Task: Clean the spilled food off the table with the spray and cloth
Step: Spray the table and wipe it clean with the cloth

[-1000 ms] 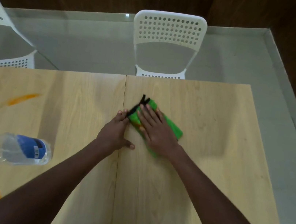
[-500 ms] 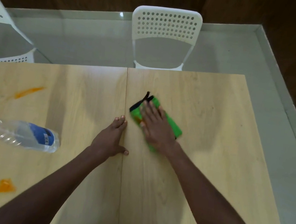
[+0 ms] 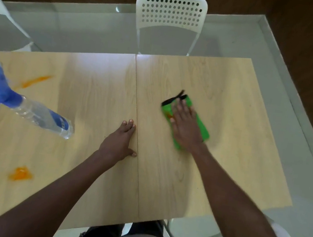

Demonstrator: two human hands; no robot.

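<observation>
Wiping with the green cloth (image 3: pixel 201 125) under a flat right hand (image 3: pixel 186 125), left hand (image 3: pixel 119 143) flat on the tabletop (image 3: pixel 94 93); orange spills (image 3: pixel 20 174) at left likely come next.

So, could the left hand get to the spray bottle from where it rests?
Probably yes. The left hand lies flat and holds nothing, the spray bottle lies on its side further left, and only bare table shows between them.

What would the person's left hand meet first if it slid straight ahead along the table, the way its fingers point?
Nothing, it seems: the left hand lies flat, fingers pointing up along the seam of the table. Bare wood runs to the far edge; beyond it stands the white chair. The green cloth lies off to the right.
</observation>
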